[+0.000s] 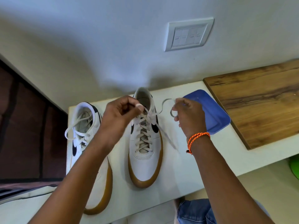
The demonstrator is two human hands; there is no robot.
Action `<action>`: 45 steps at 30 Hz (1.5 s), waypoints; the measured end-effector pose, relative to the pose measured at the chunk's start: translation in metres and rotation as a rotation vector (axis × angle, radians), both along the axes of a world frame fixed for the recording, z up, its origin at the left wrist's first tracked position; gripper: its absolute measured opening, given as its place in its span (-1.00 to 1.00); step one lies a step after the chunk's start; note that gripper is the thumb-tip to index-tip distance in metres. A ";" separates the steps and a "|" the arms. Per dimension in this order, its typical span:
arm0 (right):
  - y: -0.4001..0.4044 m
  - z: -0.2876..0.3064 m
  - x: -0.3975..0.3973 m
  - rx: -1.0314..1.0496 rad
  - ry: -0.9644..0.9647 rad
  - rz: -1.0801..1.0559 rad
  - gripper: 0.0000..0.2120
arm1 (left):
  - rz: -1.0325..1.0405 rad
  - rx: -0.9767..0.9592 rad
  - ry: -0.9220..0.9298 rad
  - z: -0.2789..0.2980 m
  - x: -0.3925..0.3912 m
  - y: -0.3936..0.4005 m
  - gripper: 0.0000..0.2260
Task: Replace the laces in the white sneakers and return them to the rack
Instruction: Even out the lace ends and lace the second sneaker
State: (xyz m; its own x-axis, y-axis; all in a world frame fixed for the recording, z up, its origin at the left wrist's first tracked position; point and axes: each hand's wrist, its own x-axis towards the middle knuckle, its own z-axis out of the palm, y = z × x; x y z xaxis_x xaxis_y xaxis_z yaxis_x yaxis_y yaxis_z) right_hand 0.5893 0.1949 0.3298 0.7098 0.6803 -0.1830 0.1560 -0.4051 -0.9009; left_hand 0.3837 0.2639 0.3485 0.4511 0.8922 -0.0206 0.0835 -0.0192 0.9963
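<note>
Light: soft, even daylight, shadow on the wall [129, 73] above my hands
Blur: my moving lace [168, 139]
Edges: bowed by wide angle

We count two white sneakers: one on the left [90, 152], one in the middle [145, 149]. We see two hands, left [121, 113] and right [189, 115], one blue lid [213, 113], one wooden board [258, 101], one switch plate [188, 35], and one orange bracelet [196, 138].

White gum-soled sneakers [145, 143], side by side
</note>
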 end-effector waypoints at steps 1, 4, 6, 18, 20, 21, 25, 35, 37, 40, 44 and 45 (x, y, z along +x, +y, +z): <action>0.000 -0.002 -0.003 -0.047 -0.096 0.021 -0.69 | 0.071 -0.039 -0.058 0.001 -0.004 0.004 -0.90; -0.001 0.003 -0.020 0.027 -0.335 0.067 -0.64 | 0.249 -0.130 -0.187 -0.003 -0.015 0.017 -0.84; 0.002 0.009 -0.031 0.173 -0.346 0.130 -0.76 | 0.322 -0.150 -0.226 -0.004 -0.020 0.021 -0.83; 0.001 0.018 -0.060 0.241 0.089 0.540 -0.93 | 0.293 -0.154 -0.169 -0.002 -0.024 0.020 -0.73; 0.000 0.027 -0.047 0.232 0.175 0.522 -0.95 | 0.304 -0.155 -0.149 -0.002 -0.023 0.019 -0.72; -0.001 0.029 -0.040 0.211 0.180 0.502 -0.89 | 0.313 -0.158 -0.141 -0.001 -0.023 0.019 -0.71; -0.004 0.021 -0.009 0.027 -0.091 0.431 -0.68 | 0.288 -0.167 -0.132 -0.002 -0.025 0.021 -0.66; 0.002 0.019 -0.042 0.362 -0.346 0.360 -0.79 | -0.010 -0.125 -0.053 0.001 -0.010 0.002 -0.62; 0.001 0.022 -0.052 0.349 -0.206 0.438 -0.80 | -0.092 -0.091 -0.015 0.002 -0.003 -0.004 -0.61; 0.000 0.019 -0.058 0.294 -0.005 0.492 -0.73 | -0.244 -0.040 0.037 -0.001 0.004 -0.011 -0.59; 0.001 0.021 -0.055 0.305 0.055 0.497 -0.87 | -0.326 -0.027 0.114 -0.010 0.008 -0.015 -0.57; 0.001 0.022 -0.053 0.313 0.075 0.497 -0.87 | -0.334 -0.031 0.117 -0.011 0.008 -0.016 -0.57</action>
